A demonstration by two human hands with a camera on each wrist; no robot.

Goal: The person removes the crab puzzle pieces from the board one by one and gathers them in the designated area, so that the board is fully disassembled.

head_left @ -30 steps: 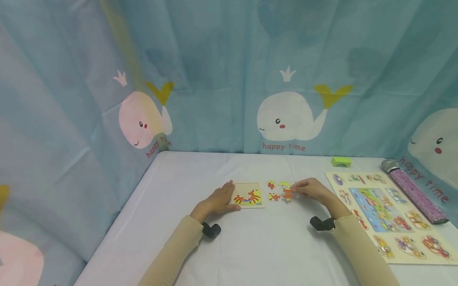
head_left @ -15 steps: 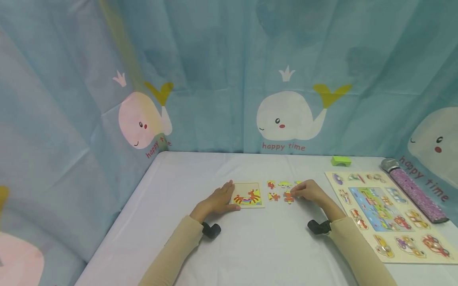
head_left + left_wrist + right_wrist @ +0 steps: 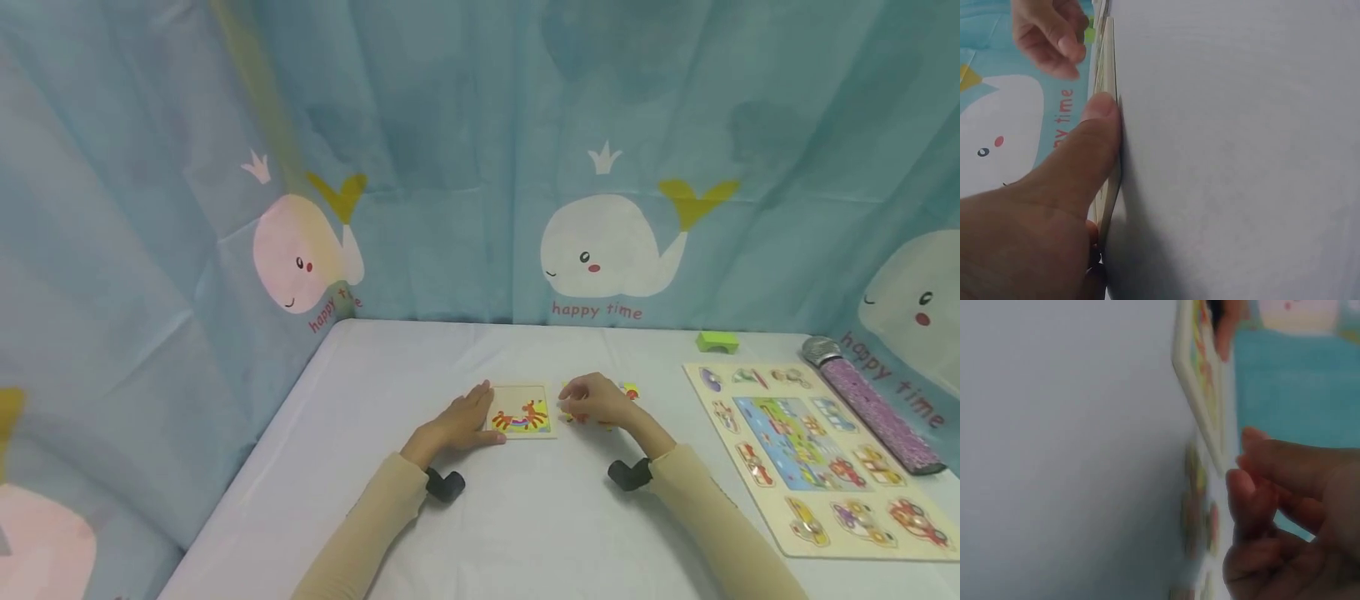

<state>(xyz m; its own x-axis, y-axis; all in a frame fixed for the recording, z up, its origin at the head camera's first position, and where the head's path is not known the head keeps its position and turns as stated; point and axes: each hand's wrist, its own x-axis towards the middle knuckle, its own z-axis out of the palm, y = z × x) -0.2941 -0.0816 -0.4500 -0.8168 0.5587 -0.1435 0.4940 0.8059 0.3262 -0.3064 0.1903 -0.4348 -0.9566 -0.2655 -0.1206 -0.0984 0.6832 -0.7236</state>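
Note:
A small square wooden jigsaw tray (image 3: pixel 517 390) lies in the middle of the white table, with a red animal picture filling its lower part. My left hand (image 3: pixel 459 421) rests along its left side with fingers straight. The thumb (image 3: pixel 1100 119) touches the tray's near edge. To the right of the tray, my right hand (image 3: pixel 596 398) is over a group of loose jigsaw pieces. Its thumb and fingertips are bent toward each other, with nothing seen between them. One yellow-and-red jigsaw piece (image 3: pixel 631 390) shows behind the hand; others are partly hidden under it and blurred in the right wrist view.
A large wooden picture board (image 3: pixel 712 417) with several knobbed shapes lies on the right side of the table. Beyond it are a microphone (image 3: pixel 881 400) with a glittery pink handle and a green block (image 3: pixel 717 342). A blue whale-print curtain (image 3: pixel 450 250) hangs behind.
My right hand has let go of the red jigsaw piece and moved left over the pieces, closer to the tray. The left hand stays in place.

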